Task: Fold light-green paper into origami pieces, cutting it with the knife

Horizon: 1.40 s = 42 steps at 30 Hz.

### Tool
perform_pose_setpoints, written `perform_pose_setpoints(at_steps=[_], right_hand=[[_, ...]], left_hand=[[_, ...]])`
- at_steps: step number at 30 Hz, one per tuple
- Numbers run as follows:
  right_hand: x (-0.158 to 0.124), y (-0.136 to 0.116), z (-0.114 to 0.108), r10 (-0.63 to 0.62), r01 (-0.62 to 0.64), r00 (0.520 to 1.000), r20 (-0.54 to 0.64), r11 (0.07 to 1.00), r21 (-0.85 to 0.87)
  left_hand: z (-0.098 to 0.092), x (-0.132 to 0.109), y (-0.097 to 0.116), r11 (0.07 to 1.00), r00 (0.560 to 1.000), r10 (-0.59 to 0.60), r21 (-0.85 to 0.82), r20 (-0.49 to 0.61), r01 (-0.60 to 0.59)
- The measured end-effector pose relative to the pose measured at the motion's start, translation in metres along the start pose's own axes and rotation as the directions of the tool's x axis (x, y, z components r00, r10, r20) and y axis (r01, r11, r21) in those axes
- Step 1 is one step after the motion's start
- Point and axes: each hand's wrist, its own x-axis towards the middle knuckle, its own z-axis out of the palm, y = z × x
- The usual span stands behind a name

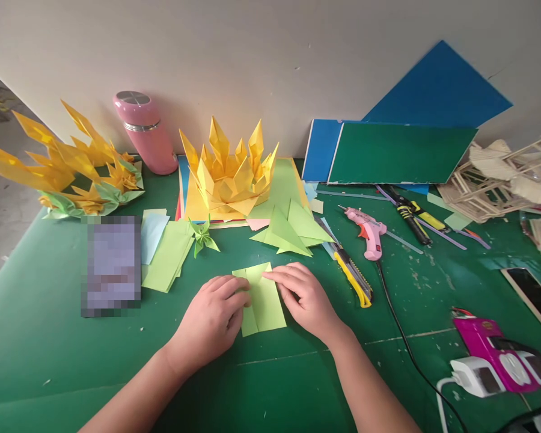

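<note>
A light green paper [267, 300] with a crease near its left side lies on the green table between my hands. My left hand [219, 316] rests on the paper's left edge, its fingers curled and closed on that edge. My right hand [304, 297] touches the upper right part with its fingertips, fingers together and thumb tucked below. Beyond the hands, a small folded green paper piece [204, 236] stands at the left and folded green triangles [291, 230] lie at the right. A stack of green sheets [169, 255] lies left of my left hand.
Yellow paper crowns [234, 180] stand at the back centre and back left, near a pink bottle [148, 135]. To the right are a yellow cutter [352, 278], a pink glue gun [367, 231] with a trailing black cable, and a magenta power strip [482, 340].
</note>
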Motion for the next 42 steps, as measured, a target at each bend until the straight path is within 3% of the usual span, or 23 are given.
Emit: perform_pose_setpoints(at_steps=[6,15,21,25,30,33,36,42], right_hand=[[0.001,0.006,0.009,-0.088,0.084,0.996,-0.022,0.987,-0.14],[-0.005,0.006,-0.002,-0.145,0.148,0.989,0.03,0.963,-0.227],[-0.006,0.007,-0.009,-0.143,0.139,0.99,0.008,0.945,-0.295],[-0.006,0.006,-0.01,-0.132,0.135,0.991,0.031,0.96,-0.244],[-0.006,0.0,-0.011,-0.114,0.131,0.985,0.127,0.983,-0.129],[-0.006,-0.001,-0.012,-0.089,0.105,0.982,0.166,0.991,-0.086],[-0.006,-0.001,-0.013,-0.065,0.075,0.983,0.175,0.996,-0.052],[-0.005,-0.002,-0.012,-0.045,0.047,0.985,0.164,0.999,-0.012]], left_hand=[[0.001,-0.001,0.003,0.999,0.999,-0.05,0.011,0.013,0.049],[0.001,-0.002,-0.009,0.997,0.996,0.018,0.072,0.085,-0.024],[-0.001,-0.002,-0.015,0.993,0.992,0.118,0.003,0.042,-0.118],[-0.002,-0.001,-0.014,0.99,0.989,0.143,0.005,0.026,-0.143],[-0.002,-0.002,-0.008,0.998,0.996,0.06,-0.024,-0.063,-0.061],[-0.006,-0.003,-0.002,0.994,1.0,-0.018,-0.104,-0.019,0.016],[-0.009,-0.004,0.002,0.994,0.999,-0.024,-0.105,0.034,0.028],[-0.001,-0.006,-0.001,0.999,1.0,0.013,-0.051,-0.028,-0.015]])
